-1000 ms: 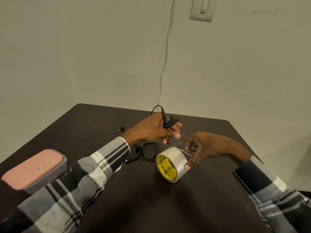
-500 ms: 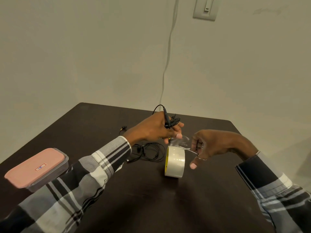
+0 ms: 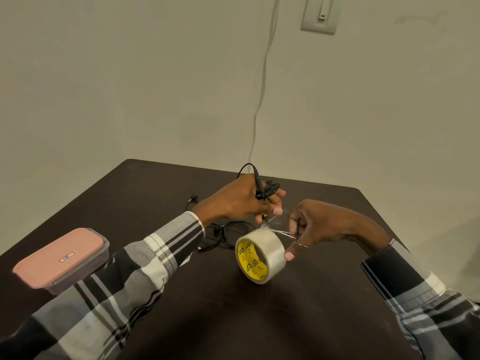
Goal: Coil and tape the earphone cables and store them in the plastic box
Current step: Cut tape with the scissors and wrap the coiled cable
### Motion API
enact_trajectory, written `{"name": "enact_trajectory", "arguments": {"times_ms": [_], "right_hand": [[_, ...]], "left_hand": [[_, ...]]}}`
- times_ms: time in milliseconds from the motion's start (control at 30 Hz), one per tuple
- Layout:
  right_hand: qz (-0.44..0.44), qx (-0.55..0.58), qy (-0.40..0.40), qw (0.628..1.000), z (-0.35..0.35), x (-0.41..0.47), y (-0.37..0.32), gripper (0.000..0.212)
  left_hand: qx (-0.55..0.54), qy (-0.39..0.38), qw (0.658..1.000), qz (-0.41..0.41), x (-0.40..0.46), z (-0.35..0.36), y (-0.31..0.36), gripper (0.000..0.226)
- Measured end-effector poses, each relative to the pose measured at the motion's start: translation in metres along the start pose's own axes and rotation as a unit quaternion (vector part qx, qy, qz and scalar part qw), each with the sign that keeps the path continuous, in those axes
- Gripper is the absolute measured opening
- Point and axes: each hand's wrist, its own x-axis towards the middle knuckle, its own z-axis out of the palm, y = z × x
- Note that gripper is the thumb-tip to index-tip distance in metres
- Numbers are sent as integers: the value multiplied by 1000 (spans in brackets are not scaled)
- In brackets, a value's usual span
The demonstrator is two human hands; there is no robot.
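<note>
My left hand (image 3: 239, 201) grips a coiled black earphone cable (image 3: 267, 190) above the table, and its thumb and finger also pinch the free end of a clear tape strip (image 3: 272, 222). That strip runs down to the clear tape roll (image 3: 270, 253) with a yellow core, which stands on edge on the table. My right hand (image 3: 319, 224) holds small metal scissors (image 3: 288, 233) with the blades at the strip, and its little finger touches the roll. A second black earphone cable (image 3: 226, 235) lies loose on the table behind the roll.
The plastic box (image 3: 59, 258) with a pink lid, shut, sits near the left edge of the dark table (image 3: 233, 320). One earbud (image 3: 193, 198) lies further back. A pale cable hangs down the wall below a switch plate (image 3: 320, 14).
The tape roll has turned from edge-on to showing its yellow core again. Both hands stay at the stretched strip, with the scissors still at it.
</note>
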Motion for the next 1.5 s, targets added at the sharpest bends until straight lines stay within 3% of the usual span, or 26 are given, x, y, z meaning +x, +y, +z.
{"name": "enact_trajectory", "arguments": {"times_ms": [433, 667, 767, 1067, 1233, 1400, 1500], "right_hand": [[-23, 90, 40, 995, 7, -12, 13, 33], [-12, 105, 20, 994, 8, -21, 25, 35], [0, 94, 6, 996, 13, -25, 27, 40], [27, 53, -6, 998, 7, -26, 26, 50], [49, 19, -26, 998, 12, -21, 20, 53], [78, -15, -55, 995, 25, -18, 26, 62], [89, -58, -64, 992, 32, -15, 31, 62]], "left_hand": [[6, 37, 999, -26, -5, -11, -4, 8], [-10, 83, 996, -24, 0, 0, -9, 18], [-31, 110, 993, -32, 3, -2, -12, 12], [-32, 50, 998, -5, 0, -1, -6, 7], [-113, 60, 992, 18, -4, 5, 0, 17], [-210, 87, 973, 32, -2, 5, 3, 4], [-243, 126, 962, 23, 0, 0, 6, 9]]}}
